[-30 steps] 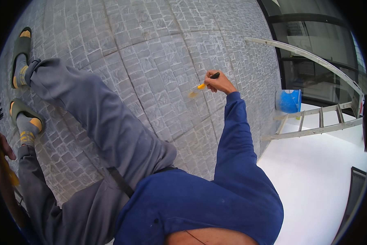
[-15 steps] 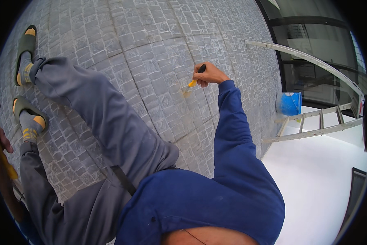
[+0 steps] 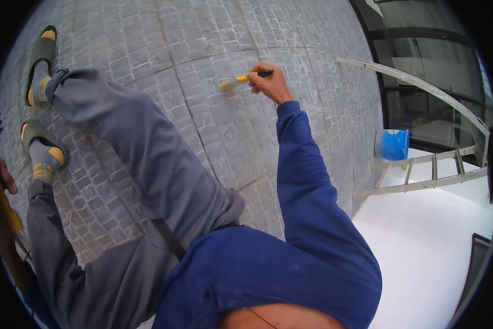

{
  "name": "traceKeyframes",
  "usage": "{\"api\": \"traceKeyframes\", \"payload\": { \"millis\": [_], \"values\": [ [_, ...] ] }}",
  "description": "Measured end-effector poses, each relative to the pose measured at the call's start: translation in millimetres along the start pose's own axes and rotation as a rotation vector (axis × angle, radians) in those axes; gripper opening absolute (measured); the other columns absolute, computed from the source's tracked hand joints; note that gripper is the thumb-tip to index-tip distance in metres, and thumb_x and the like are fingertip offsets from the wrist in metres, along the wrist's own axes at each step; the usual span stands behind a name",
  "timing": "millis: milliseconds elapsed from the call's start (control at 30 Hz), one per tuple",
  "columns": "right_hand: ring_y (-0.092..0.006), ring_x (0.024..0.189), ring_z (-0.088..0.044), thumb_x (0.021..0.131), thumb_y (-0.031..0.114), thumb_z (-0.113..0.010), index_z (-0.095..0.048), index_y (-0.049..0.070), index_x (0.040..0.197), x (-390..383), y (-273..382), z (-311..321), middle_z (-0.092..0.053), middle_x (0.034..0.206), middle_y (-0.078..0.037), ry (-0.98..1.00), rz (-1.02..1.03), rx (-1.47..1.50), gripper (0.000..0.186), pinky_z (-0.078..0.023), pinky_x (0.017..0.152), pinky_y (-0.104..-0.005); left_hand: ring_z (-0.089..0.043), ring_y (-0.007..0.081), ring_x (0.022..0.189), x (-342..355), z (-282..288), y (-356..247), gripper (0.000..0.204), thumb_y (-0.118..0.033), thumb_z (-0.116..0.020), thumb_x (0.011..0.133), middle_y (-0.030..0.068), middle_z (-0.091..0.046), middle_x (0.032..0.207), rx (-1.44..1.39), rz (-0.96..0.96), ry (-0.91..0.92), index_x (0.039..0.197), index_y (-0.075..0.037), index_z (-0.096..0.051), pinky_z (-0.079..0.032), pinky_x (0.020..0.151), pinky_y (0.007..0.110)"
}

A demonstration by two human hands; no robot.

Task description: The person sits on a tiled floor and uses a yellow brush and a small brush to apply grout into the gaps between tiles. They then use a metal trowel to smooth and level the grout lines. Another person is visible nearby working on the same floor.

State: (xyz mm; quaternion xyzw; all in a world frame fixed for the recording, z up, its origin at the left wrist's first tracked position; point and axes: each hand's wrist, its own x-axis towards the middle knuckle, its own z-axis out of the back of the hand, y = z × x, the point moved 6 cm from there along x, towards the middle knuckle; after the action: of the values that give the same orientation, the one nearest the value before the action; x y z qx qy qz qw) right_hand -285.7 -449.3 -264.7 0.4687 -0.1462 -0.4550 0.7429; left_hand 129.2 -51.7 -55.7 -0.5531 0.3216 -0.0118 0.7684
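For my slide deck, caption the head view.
Right hand holding a yellow-and-black brush at grey stone-patterned paving, with a blue bucket and ladder off to the right.

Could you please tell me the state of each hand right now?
Left hand: at the picture's edge, open or closed cannot be told.
Right hand: closed, holding a yellow-and-black-handled brush.

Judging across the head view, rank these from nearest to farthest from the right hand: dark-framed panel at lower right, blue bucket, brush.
From the right hand:
1. Brush: in its grip, bristles to the left.
2. Blue bucket: right, by the ladder.
3. Dark-framed panel: lower right, near the picture's rim.
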Motion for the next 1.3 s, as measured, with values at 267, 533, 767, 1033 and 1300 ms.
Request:
{"api": "traceKeyframes", "payload": {
  "millis": [267, 533, 767, 1033, 1300],
  "values": [
    [-0.0104, 0.054, -0.059, 0.082, 0.015, -0.067, -0.068, 0.0, 0.084, -1.3, 7.0, -19.4, -0.064, 0.066, -0.008, -0.18, 0.136, -0.033, 0.015, -0.049, 0.053, -0.0252, -0.058, 0.0157, 0.057, 4.8, 1.4, -5.3, 0.037, -0.038, -0.053, 0.099, 0.0087, -0.059, 0.069, 0.47, -0.639, 0.291, 0.088, -0.002, -0.05, -0.044, 0.055, 0.025],
    [-0.0094, 0.062, -0.062, 0.083, 0.016, -0.07, -0.069, 0.001, 0.088, 34.6, 27.6, -35.3, -0.066, 0.069, -0.007, -0.116, 0.191, -0.013, 0.016, -0.048, 0.056, -0.0236, -0.048, 0.0066, 0.055, 53.2, 31.2, 23.2, 0.034, -0.036, -0.038, 0.105, 0.0003, -0.047, 0.067, 0.621, -0.601, 0.237, 0.097, -0.005, -0.051, -0.039, 0.055, 0.019],
    [-0.0106, 0.07, -0.064, 0.082, 0.011, -0.069, -0.07, 0.002, 0.097, 1.8, 31.1, -8.1, -0.069, 0.077, -0.008, -0.36, 0.374, -0.217, 0.018, -0.048, 0.065, -0.026, -0.059, 0.015, 0.058, 30.4, 4.0, 4.0, 0.035, -0.036, -0.053, 0.099, 0.0085, -0.06, 0.07, 0.453, -0.584, 0.387, 0.09, -0.002, -0.051, -0.043, 0.054, 0.024],
    [-0.0157, 0.063, -0.069, 0.081, 0.013, -0.062, -0.071, -0.001, 0.088, -58.6, -36.4, 104.3, -0.068, 0.073, -0.011, -0.393, -0.367, -0.272, 0.019, -0.056, 0.056, -0.0262, -0.053, 0.0111, 0.058, 36.0, 18.3, 13.1, 0.039, -0.041, -0.049, 0.1, 0.0045, -0.054, 0.067, 0.587, -0.622, 0.3, 0.089, -0.004, -0.052, -0.038, 0.056, 0.022],
    [-0.0145, 0.064, -0.069, 0.08, 0.015, -0.063, -0.072, -0.001, 0.088, 51.4, -16.8, 30.5, -0.069, 0.073, -0.01, -0.18, -0.084, -0.168, 0.02, -0.056, 0.058, -0.0254, -0.048, 0.0053, 0.056, 46.0, 42.6, 26.8, 0.029, -0.032, -0.04, 0.105, -0.0003, -0.048, 0.069, 0.607, -0.618, 0.212, 0.101, -0.005, -0.051, -0.038, 0.056, 0.019]
  ]
}}
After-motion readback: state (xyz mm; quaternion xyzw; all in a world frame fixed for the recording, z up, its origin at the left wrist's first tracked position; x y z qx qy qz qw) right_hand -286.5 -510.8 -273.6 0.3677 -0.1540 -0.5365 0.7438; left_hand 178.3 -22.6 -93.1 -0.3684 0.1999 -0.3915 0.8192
